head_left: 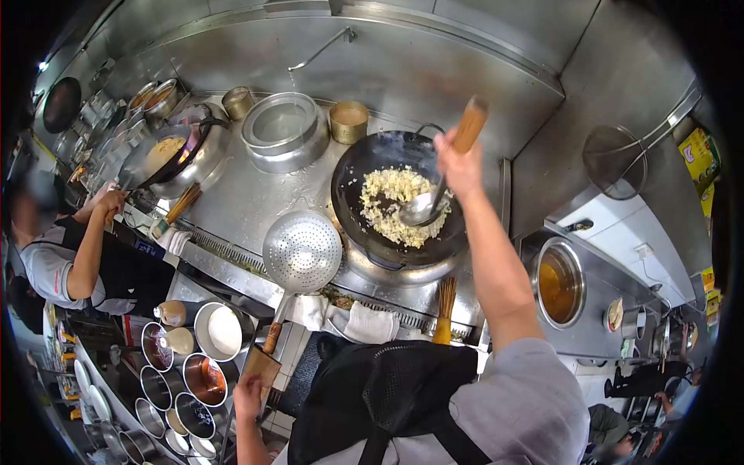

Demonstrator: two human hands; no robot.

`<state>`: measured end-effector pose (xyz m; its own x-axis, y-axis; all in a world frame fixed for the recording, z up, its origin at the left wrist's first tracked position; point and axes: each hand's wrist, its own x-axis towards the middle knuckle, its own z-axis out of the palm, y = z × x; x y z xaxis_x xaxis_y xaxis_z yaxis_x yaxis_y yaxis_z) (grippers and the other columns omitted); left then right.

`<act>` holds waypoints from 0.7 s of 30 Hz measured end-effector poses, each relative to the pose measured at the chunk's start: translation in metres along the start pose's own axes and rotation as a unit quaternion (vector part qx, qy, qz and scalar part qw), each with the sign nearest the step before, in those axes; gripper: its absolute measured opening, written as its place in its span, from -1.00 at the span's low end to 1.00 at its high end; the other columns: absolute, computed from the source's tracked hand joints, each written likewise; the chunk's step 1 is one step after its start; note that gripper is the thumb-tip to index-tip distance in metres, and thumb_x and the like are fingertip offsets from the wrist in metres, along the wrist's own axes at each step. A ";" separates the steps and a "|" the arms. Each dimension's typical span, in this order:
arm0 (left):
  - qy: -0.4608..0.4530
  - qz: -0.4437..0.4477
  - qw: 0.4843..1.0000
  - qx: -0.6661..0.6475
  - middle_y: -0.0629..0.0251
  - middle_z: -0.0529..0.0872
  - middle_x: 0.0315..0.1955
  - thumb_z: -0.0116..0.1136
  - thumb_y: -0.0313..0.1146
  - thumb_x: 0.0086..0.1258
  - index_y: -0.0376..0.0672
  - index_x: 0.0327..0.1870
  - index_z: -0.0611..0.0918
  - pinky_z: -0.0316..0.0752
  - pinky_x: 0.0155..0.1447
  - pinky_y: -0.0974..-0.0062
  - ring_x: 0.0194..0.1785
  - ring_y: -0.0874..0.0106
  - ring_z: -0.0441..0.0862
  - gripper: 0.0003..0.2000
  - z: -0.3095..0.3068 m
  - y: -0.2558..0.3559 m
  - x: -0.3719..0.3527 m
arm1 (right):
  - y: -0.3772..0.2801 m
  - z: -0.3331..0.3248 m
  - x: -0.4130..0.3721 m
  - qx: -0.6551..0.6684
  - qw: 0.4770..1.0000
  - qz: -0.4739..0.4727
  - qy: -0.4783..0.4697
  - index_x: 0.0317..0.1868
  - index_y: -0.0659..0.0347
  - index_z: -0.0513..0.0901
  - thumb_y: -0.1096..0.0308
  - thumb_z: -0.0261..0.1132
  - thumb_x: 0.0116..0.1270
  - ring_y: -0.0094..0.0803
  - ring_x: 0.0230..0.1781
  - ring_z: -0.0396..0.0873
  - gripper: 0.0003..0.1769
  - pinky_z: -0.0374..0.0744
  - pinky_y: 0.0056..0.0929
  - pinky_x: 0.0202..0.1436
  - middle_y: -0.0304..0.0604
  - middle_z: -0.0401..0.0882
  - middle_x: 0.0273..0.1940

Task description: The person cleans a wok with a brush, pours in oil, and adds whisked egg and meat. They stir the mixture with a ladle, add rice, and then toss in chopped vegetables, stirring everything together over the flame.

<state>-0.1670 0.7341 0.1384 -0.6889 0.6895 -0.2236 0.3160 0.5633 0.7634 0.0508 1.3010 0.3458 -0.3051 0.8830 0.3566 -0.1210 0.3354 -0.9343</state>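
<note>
- Right hand: raised over the stove, fingers closed tight round the wooden handle of a long steel ladle. The handle's end sticks up past the fist.
- Ladle bowl: down inside the black round wok, resting in the right side of the heap of yellow fried rice.
- Rice: lies in the middle of the wok, spread in a loose mound. The wok sits in a steel burner ring at the centre of the range.
- Left hand: low, near the body, closed about the lower end of the wooden handle of a round perforated steel skimmer.
- Skimmer head: lies on the steel range top just left of the wok, apart from it.
- Bamboo brush: stands upright at the front edge of the range, below the wok.
- White cloths: draped over the front rail between skimmer handle and brush.
- Wide steel pot of clear water: behind the skimmer; a small brass-coloured tin just to its right.
- Round steel condiment bowls: clustered at lower left, near the left hand.
- Sunken steel pot of orange liquid: to the right of the right forearm.
- A co-worker stands at far left beside a second black wok with yellow food in it.
</note>
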 end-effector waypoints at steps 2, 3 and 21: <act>0.013 -0.053 0.998 -0.009 0.13 0.72 -0.36 0.07 -0.56 0.30 -0.34 -0.14 0.61 0.55 -0.18 0.48 -0.27 0.38 0.69 -0.84 -0.006 -0.042 -0.029 | -0.029 -0.017 0.000 0.007 0.994 -0.085 0.065 -0.36 0.16 0.40 0.31 0.34 0.32 -0.61 -0.73 0.27 -0.75 0.24 -0.60 -0.68 -0.39 0.32 -0.64; 0.017 -0.108 0.994 -0.026 0.15 0.71 -0.38 0.04 -0.57 0.29 -0.34 -0.14 0.62 0.56 -0.20 0.48 -0.29 0.40 0.68 -0.83 0.000 -0.081 -0.044 | -0.017 -0.037 0.006 0.063 0.989 -0.119 0.056 -0.41 0.13 0.40 0.31 0.31 0.34 -0.63 -0.72 0.26 -0.75 0.23 -0.60 -0.67 -0.40 0.31 -0.65; 0.015 -0.310 0.934 -0.177 0.29 0.69 -0.39 0.01 -0.54 0.23 -0.16 0.00 0.59 0.39 -0.54 0.55 -0.47 0.44 0.66 -0.69 -0.013 -0.181 -0.064 | -0.050 0.028 -0.034 -0.127 0.976 -0.123 -0.124 -0.57 0.22 0.36 0.17 0.34 0.26 -0.52 -0.55 0.33 -0.58 0.34 -0.39 -0.44 -0.27 0.30 -0.62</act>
<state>-0.1883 0.5819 0.0230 -0.6872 0.2647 -0.6766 -0.3817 0.6608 0.6462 0.0409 1.2449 0.3807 -0.5191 0.6694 0.5315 0.0091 0.6261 -0.7797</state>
